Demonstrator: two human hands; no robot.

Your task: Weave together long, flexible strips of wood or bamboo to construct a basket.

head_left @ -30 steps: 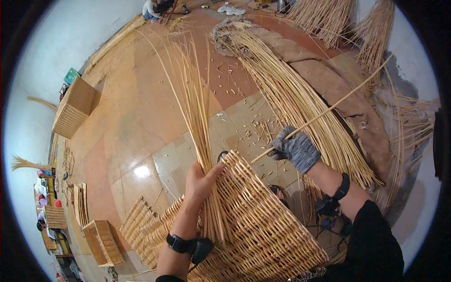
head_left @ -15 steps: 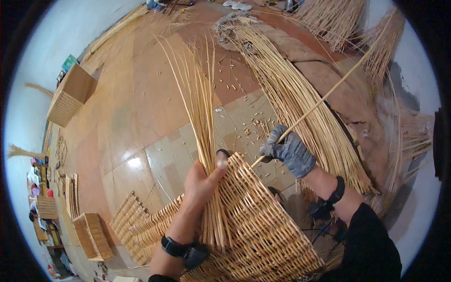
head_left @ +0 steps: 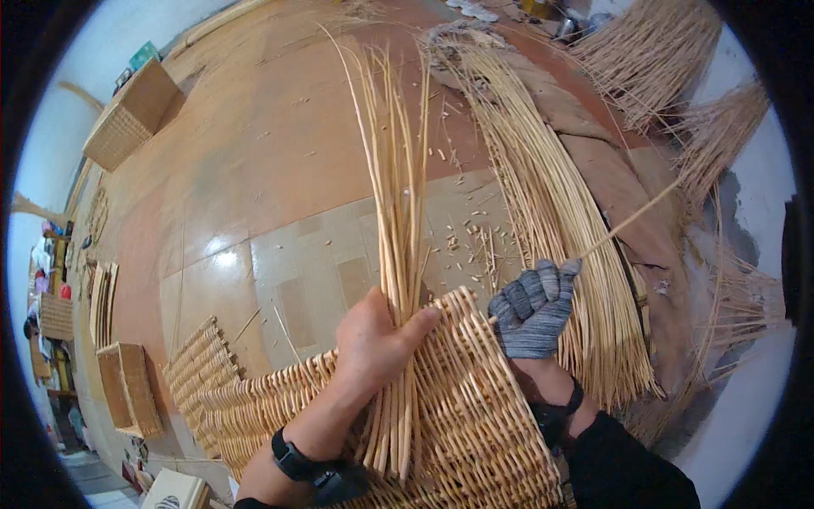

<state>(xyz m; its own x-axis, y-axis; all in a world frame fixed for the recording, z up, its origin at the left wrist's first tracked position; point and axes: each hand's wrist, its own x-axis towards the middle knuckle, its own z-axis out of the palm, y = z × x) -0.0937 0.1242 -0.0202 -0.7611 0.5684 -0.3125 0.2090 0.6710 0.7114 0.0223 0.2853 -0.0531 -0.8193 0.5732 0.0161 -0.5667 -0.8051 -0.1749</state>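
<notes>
My bare left hand is closed round a bundle of willow rods, its thumb lying across them at the top edge of a woven wicker panel. The rods fan out above the fist, and their cut ends hang below it in front of the weave. To the right, my right hand, in a grey knitted glove, is wrapped round a single willow rod. That rod slants up to the right, while a short length shows between the glove and the panel's right edge. The panel's lower part runs out of view.
A long pile of willow rods lies on brown sacking at the right. Brushy bundles lean by the right wall. Wicker boxes stand at the left. Cut scraps litter the tiled floor.
My right hand has turned, its fingers now folded over the single rod, which slants lower to the right. The left hand still grips the bundle. The whole view has shifted.
</notes>
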